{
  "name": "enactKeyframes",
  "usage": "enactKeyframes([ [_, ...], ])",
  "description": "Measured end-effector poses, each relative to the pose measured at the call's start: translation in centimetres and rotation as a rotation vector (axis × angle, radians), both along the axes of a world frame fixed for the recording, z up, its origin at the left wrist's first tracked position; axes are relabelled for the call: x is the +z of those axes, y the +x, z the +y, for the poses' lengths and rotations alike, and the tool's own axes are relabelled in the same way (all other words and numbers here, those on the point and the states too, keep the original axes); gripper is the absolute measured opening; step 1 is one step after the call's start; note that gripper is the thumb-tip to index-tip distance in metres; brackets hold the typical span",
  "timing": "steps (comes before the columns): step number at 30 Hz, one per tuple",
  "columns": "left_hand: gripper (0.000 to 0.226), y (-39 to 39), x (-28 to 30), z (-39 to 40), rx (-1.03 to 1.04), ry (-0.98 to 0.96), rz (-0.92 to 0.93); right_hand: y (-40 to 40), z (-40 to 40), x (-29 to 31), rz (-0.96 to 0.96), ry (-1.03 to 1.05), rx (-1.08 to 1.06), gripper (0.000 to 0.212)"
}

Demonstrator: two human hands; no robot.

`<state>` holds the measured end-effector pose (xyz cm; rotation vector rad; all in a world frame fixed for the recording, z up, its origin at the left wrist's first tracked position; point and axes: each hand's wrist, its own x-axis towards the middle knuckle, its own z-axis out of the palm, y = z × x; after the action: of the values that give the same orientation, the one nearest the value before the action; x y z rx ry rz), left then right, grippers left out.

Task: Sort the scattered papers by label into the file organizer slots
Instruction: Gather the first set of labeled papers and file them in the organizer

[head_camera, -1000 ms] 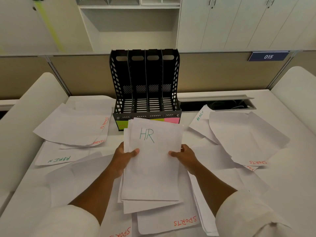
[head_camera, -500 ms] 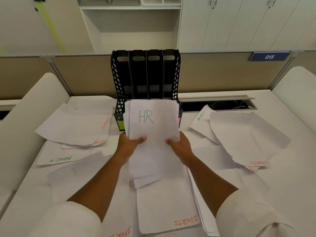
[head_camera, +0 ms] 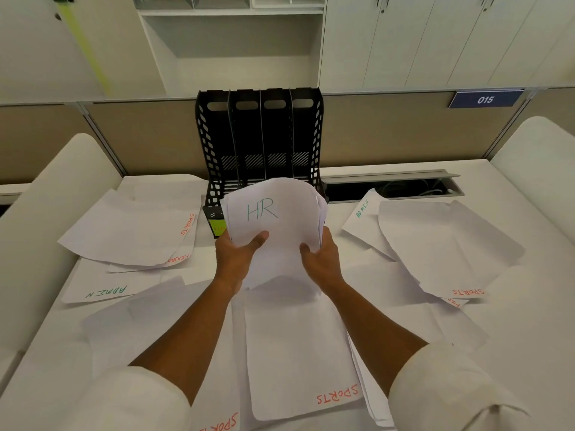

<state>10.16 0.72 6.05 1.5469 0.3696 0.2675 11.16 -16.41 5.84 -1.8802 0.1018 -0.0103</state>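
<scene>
HR stack [head_camera: 273,225] held upright at desk's back-centre, just before file organizer [head_camera: 259,141] | left hand [head_camera: 233,259] and right hand [head_camera: 323,259] pinch its lower sides, thumbs in front | advice: square the sheets, find the matching coloured label, feed bottom edge first | loose papers [head_camera: 130,234] lie toward both side edges

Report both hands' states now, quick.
Left hand: closed on the HR paper stack, thumb on top.
Right hand: closed on the same stack's right edge.
</scene>
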Motion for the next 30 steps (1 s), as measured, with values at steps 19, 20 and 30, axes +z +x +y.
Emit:
enactKeyframes([
  [19, 0.058, 0.9, 0.2, 0.1, 0.057, -0.062, -0.027, -0.2, -0.5, -0.8, 0.063, -0.01, -0.031, 0.04],
  [20, 0.051, 0.8, 0.1, 0.1, 0.043, -0.055, -0.022, -0.2, -0.5, -0.9, 0.081, -0.016, -0.029, 0.039],
  [30, 0.051, 0.7, 0.2, 0.1, 0.023, 0.069, -0.035, 0.1, -0.2, -0.3, 0.067, -0.024, -0.018, 0.038],
])
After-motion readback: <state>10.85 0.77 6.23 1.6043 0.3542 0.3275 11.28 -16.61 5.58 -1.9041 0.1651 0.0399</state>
